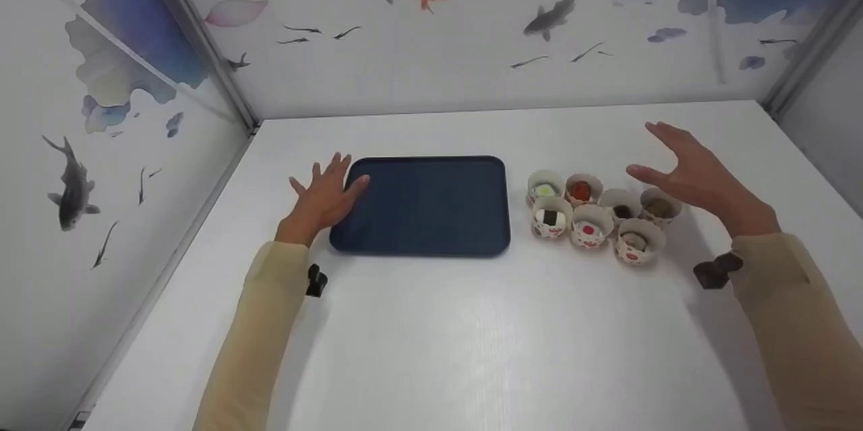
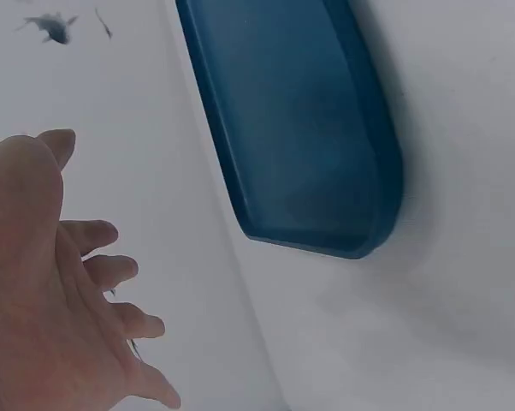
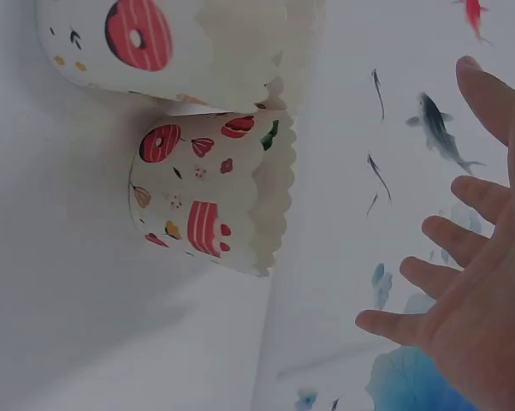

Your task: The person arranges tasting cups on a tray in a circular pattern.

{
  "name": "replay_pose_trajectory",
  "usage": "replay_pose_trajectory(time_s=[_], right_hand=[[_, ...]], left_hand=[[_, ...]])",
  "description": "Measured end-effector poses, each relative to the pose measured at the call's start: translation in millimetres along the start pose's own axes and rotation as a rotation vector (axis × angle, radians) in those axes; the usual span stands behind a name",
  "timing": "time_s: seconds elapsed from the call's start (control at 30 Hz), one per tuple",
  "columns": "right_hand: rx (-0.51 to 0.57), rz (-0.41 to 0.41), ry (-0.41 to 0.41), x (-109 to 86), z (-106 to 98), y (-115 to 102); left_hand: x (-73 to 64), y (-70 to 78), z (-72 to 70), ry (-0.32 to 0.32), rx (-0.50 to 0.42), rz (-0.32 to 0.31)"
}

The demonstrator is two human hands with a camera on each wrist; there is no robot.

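An empty dark blue tray point(image 1: 425, 208) lies flat on the white table. Over its left edge hovers my left hand point(image 1: 323, 198), fingers spread and holding nothing; the left wrist view shows the palm point(image 2: 44, 300) apart from the tray point(image 2: 292, 128). My right hand point(image 1: 701, 175) is raised beside a cluster of paper cups, thumb and fingers apart, nothing in it. These scalloped cups hold small pieces that look like sushi: a rice piece with a dark band point(image 1: 550, 218), an orange-red one point(image 1: 580, 191) and several others. In the right wrist view, a printed cup point(image 3: 206, 188) stands near the spread fingers.
The white table point(image 1: 438, 336) extends in front of the tray and cups. A back panel point(image 1: 458, 67) painted with fish rises behind it, and a similar side panel point(image 1: 40, 249) stands at the left. Each sleeve carries a small black device at the wrist.
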State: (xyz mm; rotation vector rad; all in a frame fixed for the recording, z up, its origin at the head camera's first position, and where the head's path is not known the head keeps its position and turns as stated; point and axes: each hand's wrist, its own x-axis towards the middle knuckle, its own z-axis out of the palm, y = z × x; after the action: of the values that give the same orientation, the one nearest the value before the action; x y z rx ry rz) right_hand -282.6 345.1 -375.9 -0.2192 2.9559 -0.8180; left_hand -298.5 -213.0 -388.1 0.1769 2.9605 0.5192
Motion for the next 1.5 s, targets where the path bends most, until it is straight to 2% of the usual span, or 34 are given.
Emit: replay_pose_trajectory(time_s=[0.17, 0.4, 0.5, 0.63, 0.77, 0.9, 1.17, 1.33, 1.5], right_hand=[[0.083, -0.009, 0.007, -14.9, 4, 11], [0.124, 0.023, -0.093, -28.9, 11, 26], [0.123, 0.030, -0.124, -30.6, 13, 31], [0.120, 0.012, -0.155, -33.0, 14, 37], [0.153, -0.021, -0.170, -36.7, 14, 41], [0.168, -0.023, -0.213, -37.5, 13, 43], [0.159, 0.034, -0.260, -37.1, 18, 50], [0.141, 0.076, -0.280, -34.6, 23, 48], [0.113, 0.083, -0.267, -32.2, 25, 47]], left_hand=[[-12.4, -19.6, 9.4, -0.061, -0.113, -0.041], [-27.1, -40.5, 17.2, -0.100, -0.261, -0.102], [-30.0, -43.2, 19.7, -0.107, -0.304, -0.136], [-33.9, -43.8, 23.2, -0.148, -0.329, -0.163], [-33.4, -40.6, 27.6, -0.172, -0.322, -0.153], [-28.5, -39.5, 34.3, -0.137, -0.337, -0.148], [-30.0, -50.2, 48.4, -0.018, -0.494, -0.189], [-30.8, -46.1, 49.2, -0.003, -0.468, -0.204], [-28.2, -42.9, 50.2, 0.003, -0.456, -0.214]])
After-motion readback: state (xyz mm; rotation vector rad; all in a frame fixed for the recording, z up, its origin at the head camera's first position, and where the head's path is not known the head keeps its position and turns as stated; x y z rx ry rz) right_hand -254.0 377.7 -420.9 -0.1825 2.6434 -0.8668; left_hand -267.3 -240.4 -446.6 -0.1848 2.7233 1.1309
